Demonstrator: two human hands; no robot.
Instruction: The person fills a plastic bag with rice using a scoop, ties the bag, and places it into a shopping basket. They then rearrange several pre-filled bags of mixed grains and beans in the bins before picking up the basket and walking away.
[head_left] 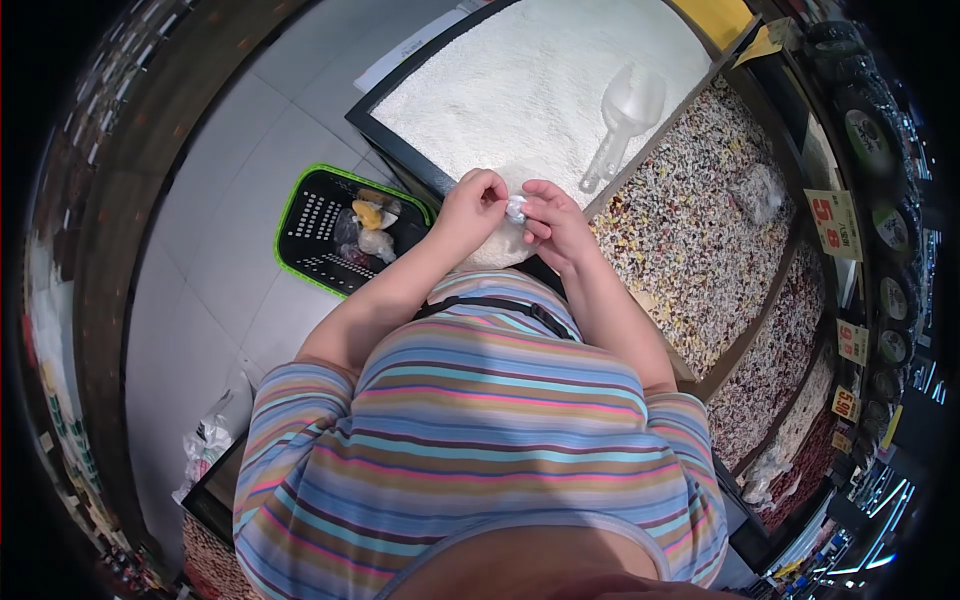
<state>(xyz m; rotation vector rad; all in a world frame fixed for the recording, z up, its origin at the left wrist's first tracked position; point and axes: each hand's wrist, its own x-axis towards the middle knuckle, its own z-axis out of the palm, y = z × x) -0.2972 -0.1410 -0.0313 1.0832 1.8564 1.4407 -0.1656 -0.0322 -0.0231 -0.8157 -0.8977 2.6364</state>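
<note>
Your left hand (480, 203) and right hand (553, 222) were close together in front of your waist, both working on one clear plastic bag (500, 246). You had the left hand's thumb and forefinger pressed together at the gathered neck of the bag, on its left side. Your right hand pinched the same crumpled neck between thumb and forefinger, and its other fingers were loosely curled. The bag's body bulged with white grain just below your hands, on the side toward you, close to your striped shirt (500, 400). A black strap (485, 302) crossed your waist, nearer your body than the bag.

Straight ahead of your hands was a dark-rimmed bin (395, 150) of loose white grain (500, 80). Ahead and to the right of your hands, a translucent scoop (632, 100) lay on that grain, its handle pointing back toward you. Directly to the right of your hands was a spread of mixed grain (690, 240), with another clear bag (760, 193) lying on it farther right. Beyond that, a price card (834, 225) was fixed at the edge. To the left of your hands stood a black basket (312, 215) with a green rim, on the tiled floor (215, 210); small bagged items (375, 243) lay inside it.
</note>
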